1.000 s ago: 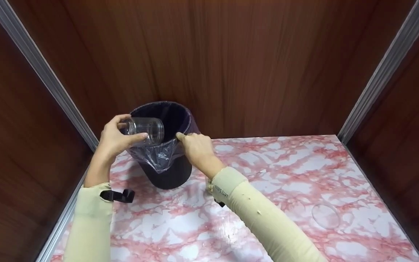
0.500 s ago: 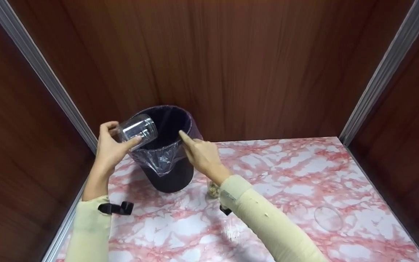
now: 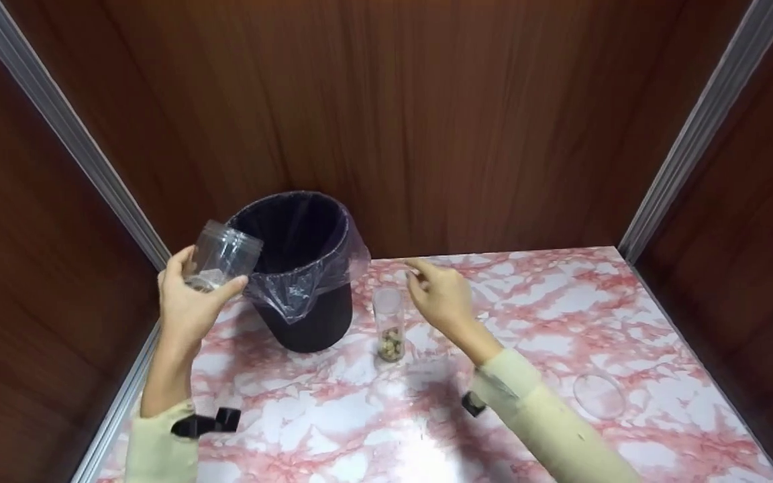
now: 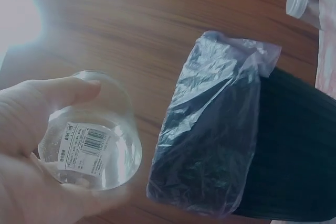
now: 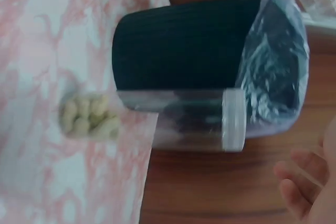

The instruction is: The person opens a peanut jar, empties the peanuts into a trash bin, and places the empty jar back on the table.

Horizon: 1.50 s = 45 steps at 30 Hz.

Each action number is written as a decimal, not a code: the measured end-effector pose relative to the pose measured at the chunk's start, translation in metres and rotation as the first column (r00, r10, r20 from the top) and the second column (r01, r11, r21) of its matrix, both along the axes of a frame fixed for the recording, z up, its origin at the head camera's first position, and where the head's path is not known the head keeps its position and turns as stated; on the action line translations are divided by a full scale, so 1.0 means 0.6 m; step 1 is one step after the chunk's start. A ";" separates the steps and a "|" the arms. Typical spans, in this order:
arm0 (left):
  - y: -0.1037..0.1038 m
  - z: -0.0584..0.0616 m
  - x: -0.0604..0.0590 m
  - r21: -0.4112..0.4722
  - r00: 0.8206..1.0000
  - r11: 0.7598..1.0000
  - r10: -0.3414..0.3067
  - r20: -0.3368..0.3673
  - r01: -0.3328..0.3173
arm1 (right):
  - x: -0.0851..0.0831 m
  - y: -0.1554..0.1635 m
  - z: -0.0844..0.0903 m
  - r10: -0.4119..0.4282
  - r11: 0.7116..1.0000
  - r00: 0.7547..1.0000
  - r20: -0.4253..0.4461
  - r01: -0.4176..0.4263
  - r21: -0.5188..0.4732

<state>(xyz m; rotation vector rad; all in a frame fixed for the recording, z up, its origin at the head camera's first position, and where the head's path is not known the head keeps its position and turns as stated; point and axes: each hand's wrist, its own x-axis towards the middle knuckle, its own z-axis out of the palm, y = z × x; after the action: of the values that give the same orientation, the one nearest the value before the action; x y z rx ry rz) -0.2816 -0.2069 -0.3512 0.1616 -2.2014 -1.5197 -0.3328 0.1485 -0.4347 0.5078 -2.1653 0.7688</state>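
— One clear, round plastic jar (image 3: 222,255), lidless and looking empty, sits in the left hand (image 3: 188,302): thumb on one side, fingers curled round the other, base toward the palm, barcode label on the bottom. It is held in the air, tilted, just beside the rim of the black ribbed waste bin (image 3: 306,315) with the clear plastic liner (image 3: 306,285).

— Risk at this point?

— Judgement only: the grasp sits low on a smooth wall, with the mouth leaning outward. A loosened thumb could let the jar tip out and drop onto the pink marbled tabletop (image 3: 561,315) or into the bin.

— Right hand?

— The right hand (image 3: 443,298) grasps nothing; fingers relaxed, forefinger extended, above the tabletop. It hovers just beside the tall narrow clear tube with the white cap (image 3: 388,323), holding pale lumps at its base. A careless sweep could knock that tube over. A clear round lid (image 3: 600,396) lies well apart, on the right.
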 end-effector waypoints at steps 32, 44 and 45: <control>0.182 -0.234 0.094 -0.041 0.981 0.998 0.041 -0.189 -0.049 | 0.121 0.163 -0.129 -0.062 0.994 0.929 0.366 0.088 -0.057; 0.212 -0.322 0.092 -0.127 0.993 0.986 0.098 -0.061 -0.106 | 0.140 0.199 -0.196 0.014 0.996 0.852 0.523 0.034 -0.082; 0.211 -0.329 0.090 -0.138 0.994 0.985 0.100 -0.044 -0.105 | 0.142 0.201 -0.200 0.009 0.996 0.848 0.530 0.040 -0.081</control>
<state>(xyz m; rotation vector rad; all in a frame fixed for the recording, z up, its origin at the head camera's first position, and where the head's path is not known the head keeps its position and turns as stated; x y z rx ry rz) -0.2273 -0.0802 -0.5488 0.1969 -2.2254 -1.2985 -0.2478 0.2694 -0.5548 0.2425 -2.6202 1.0918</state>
